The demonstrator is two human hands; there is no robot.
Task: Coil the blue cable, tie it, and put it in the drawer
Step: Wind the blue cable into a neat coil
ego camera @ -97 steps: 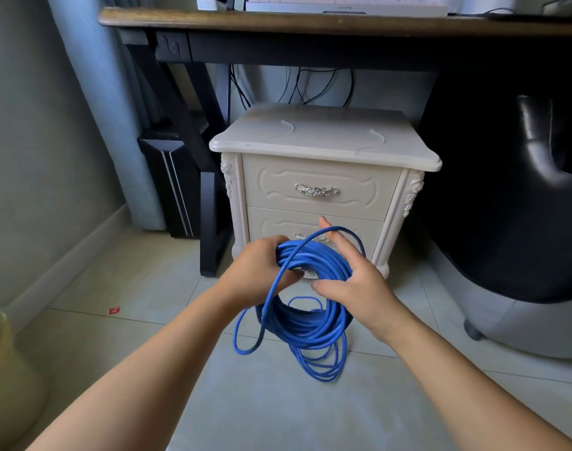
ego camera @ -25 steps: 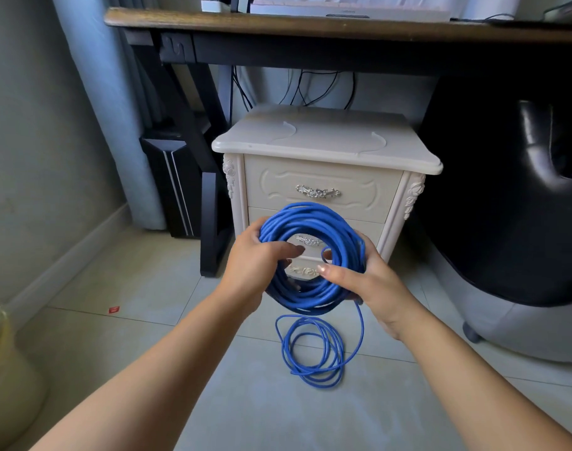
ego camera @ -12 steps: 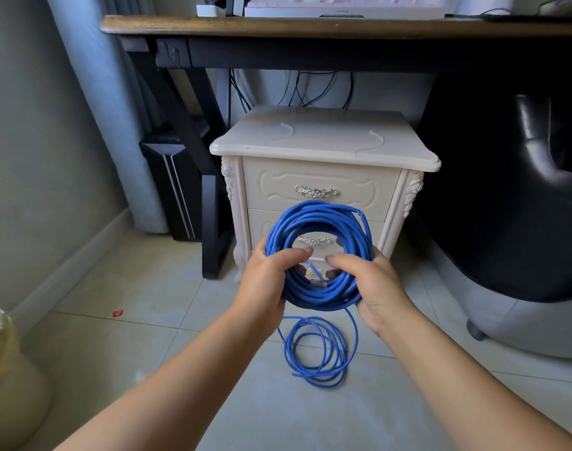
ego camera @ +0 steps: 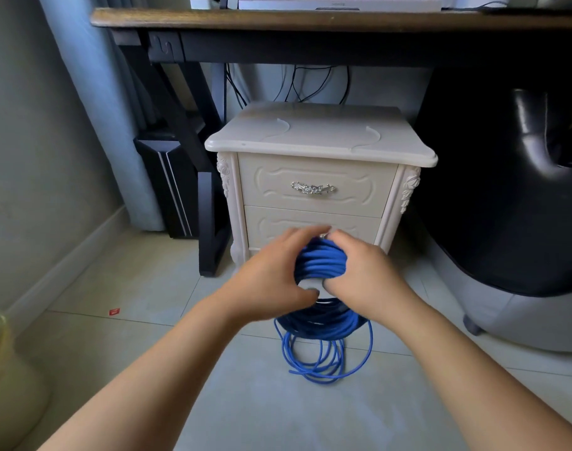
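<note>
Both bare hands close round the thick coil of blue round cable (ego camera: 320,262) at the middle of the view, in front of the lower drawer (ego camera: 314,222) of the cream two-drawer bedside cabinet with silver handles (ego camera: 320,141). The left hand (ego camera: 271,275) clasps the coil from nine o'clock, thumb curled under the bundle; the right hand (ego camera: 362,271) clasps it from three o'clock, and the fingertips of the two nearly meet at twelve o'clock over the top of the coil. The bottom of the bundle sags below the hands at six o'clock, and several loose loops of the same cable trail down onto the pale tiled floor (ego camera: 131,288). Both drawers are closed. A dark wooden desk (ego camera: 310,19) spans twelve o'clock, a black padded chair (ego camera: 522,190) fills three o'clock
</note>
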